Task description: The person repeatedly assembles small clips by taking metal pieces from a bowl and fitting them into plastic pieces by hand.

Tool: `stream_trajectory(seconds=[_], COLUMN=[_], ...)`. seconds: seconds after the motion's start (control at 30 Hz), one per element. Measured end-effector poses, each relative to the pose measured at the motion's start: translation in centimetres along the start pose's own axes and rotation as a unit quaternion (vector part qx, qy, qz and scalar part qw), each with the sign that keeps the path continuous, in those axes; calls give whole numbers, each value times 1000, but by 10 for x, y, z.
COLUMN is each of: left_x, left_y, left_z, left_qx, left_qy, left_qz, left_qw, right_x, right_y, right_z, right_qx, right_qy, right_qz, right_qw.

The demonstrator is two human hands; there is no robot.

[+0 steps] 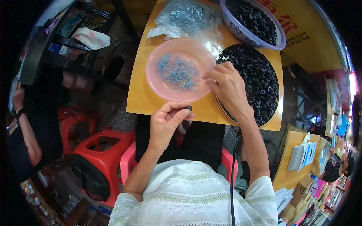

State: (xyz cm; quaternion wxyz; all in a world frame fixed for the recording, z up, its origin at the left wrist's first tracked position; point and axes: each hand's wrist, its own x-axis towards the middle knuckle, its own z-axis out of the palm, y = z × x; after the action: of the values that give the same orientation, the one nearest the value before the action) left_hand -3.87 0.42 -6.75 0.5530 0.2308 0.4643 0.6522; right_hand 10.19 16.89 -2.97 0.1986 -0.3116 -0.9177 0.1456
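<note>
Desk (140,92), one: yellow-brown top, running beneath the pink bowl (153,81) on all sides.

Stool (117,141), one: red plastic, on the floor to the left of the pink bowl and nearer my body.

Round tray (273,111), one: thin-rimmed, just right of the pink bowl, heaped with black pieces (260,75), many showing an opening in the middle.

Pink bowl, one: shallow, round, the landmark for this list; its near rim lies close to my left hand.

Basin (245,38), one: pale lavender with a dark pattern outside, beyond the pink bowl and to its right, filled with similar black pieces.

Plastic bag (186,17), one: clear, crumpled, just beyond the pink bowl; contents greyish, indistinct.

Hands, two, mine. Left hand (166,122): at the near side of the pink bowl, thumb and fingers closed on one small black piece. Right hand (229,84): over the bowl's right rim, fingers curved, thumb near forefinger; whether anything is pinched there I cannot tell.

Small black piece (189,108), one: in my left fingertips, just off the near rim of the pink bowl.

Tiny metallic bits (177,73), many: bluish-silver, loosely spread across the floor of the pink bowl.
</note>
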Motion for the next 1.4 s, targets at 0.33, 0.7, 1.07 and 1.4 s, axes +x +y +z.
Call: stream_trajectory(seconds=[0.33, 0.7, 1.07, 1.4], left_x=[-1, -3, -19, -24], left_y=[5, 20, 37, 32], left_z=[-7, -4, 4, 7], left_qx=[-22, -22, -18, 34], left_qy=[-4, 4, -48, -66], left_qz=[4, 44, 98, 124], left_qw=[1000, 999, 994, 989], right_x=[25, 1, -25, -46], right_y=[8, -15, -62, -76], right_z=[21, -15, -52, -34], right_qx=[-113, 421, 593, 562], right_qy=[-82, -80, -135, -52], right_qz=[-36, 186, 186, 108], right_qw=[990, 884, 772, 818])
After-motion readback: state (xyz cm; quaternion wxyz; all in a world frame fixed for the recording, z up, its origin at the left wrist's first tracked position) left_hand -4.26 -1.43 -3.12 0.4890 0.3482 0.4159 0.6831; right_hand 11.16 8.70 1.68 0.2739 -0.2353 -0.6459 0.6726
